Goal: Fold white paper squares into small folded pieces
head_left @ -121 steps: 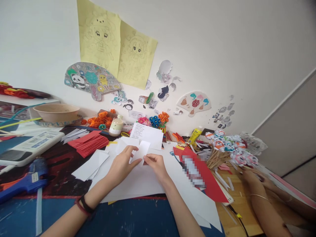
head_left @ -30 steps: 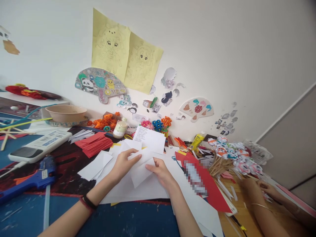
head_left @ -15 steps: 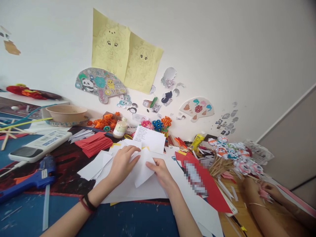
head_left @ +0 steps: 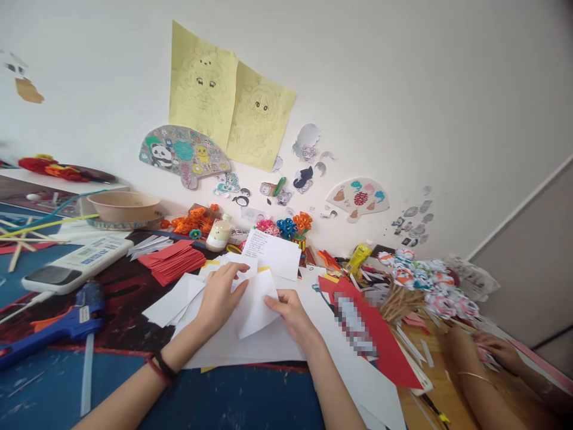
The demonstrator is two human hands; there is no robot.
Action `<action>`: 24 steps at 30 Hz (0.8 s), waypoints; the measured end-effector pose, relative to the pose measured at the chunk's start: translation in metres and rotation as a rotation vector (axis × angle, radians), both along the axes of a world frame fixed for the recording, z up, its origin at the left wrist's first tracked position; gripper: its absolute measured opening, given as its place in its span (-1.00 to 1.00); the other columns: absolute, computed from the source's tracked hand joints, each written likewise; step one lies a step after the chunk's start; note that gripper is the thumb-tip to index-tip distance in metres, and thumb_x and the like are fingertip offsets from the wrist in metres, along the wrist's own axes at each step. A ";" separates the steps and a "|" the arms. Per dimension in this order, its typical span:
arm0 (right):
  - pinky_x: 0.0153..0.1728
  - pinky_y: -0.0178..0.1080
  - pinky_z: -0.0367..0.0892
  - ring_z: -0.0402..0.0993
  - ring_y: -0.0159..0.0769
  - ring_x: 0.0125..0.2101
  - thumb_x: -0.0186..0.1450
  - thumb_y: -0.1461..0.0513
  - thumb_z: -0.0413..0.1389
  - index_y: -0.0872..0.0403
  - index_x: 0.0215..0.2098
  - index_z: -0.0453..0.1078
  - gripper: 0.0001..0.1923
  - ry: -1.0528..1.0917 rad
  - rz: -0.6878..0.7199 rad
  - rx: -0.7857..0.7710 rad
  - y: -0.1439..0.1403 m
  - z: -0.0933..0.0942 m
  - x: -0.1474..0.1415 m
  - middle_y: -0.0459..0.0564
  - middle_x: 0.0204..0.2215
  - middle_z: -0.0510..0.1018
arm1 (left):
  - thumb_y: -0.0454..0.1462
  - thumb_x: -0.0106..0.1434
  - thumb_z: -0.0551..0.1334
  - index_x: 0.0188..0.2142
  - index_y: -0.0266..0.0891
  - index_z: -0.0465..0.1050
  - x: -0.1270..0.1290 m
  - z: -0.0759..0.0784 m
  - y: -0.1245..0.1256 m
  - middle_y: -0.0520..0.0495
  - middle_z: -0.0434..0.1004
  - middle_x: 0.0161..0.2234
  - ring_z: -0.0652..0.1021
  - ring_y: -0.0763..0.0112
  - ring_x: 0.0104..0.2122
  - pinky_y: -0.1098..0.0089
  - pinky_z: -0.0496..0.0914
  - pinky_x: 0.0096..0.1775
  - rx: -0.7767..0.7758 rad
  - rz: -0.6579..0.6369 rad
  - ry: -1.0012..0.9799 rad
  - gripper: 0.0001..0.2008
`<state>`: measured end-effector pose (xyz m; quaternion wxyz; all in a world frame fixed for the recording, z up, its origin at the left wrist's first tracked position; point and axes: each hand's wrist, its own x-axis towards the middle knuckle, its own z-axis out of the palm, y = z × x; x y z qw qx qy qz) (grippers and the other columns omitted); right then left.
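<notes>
A folded white paper piece [head_left: 256, 303] lies on a spread of white sheets [head_left: 264, 346] at the middle of the table. My left hand [head_left: 219, 297] lies flat on the piece's left side, fingers pointing up to its top edge. My right hand [head_left: 290, 313] pinches the piece's right edge between thumb and fingers. A black and red band sits on my left wrist [head_left: 160, 367].
A stack of red paper [head_left: 171, 263], a blue glue gun [head_left: 54, 325], a white device [head_left: 74, 263], a bowl [head_left: 123, 206], a small bottle [head_left: 219, 233], paper flowers [head_left: 286, 227], a red sheet [head_left: 380, 340] and pinwheels on sticks [head_left: 425, 280] surround the sheets. Another person's hands [head_left: 483, 352] work at right.
The paper piece went from a small upright fold to a larger piece turned point-down. My left hand slid up over its left side. The view shifted slightly left.
</notes>
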<state>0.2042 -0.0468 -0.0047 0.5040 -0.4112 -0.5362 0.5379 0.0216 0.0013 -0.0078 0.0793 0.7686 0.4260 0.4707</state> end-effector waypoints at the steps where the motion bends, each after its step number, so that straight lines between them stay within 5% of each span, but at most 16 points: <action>1: -0.27 -0.15 0.29 0.47 -0.14 -0.39 0.06 0.07 0.26 0.18 -0.33 0.53 -0.66 0.007 -0.014 0.005 0.000 0.000 0.000 0.03 -0.46 0.56 | -0.27 0.22 0.10 -0.15 -0.16 0.36 0.000 0.001 -0.002 -0.07 0.49 -0.15 0.48 0.27 -0.26 0.27 0.26 -0.20 0.054 0.016 0.040 -0.80; 9: -0.33 -0.21 0.29 0.45 -0.20 -0.41 0.09 0.05 0.22 0.16 -0.30 0.51 -0.65 0.011 -0.059 0.024 0.002 -0.002 -0.001 -0.01 -0.46 0.56 | -0.24 0.30 0.06 -0.06 -0.18 0.37 0.011 -0.002 -0.016 -0.14 0.45 -0.02 0.43 0.21 -0.08 0.19 0.21 -0.06 0.355 -0.118 0.344 -0.74; 24: -0.22 -0.10 0.31 0.46 -0.11 -0.33 0.01 0.14 0.30 0.12 -0.34 0.54 -0.72 0.056 -0.074 0.102 0.006 -0.005 -0.001 0.02 -0.43 0.58 | -0.16 0.28 0.10 -0.01 -0.18 0.35 0.012 -0.007 -0.013 -0.16 0.52 -0.09 0.42 0.15 -0.02 0.13 0.20 -0.03 0.293 -0.123 0.291 -0.68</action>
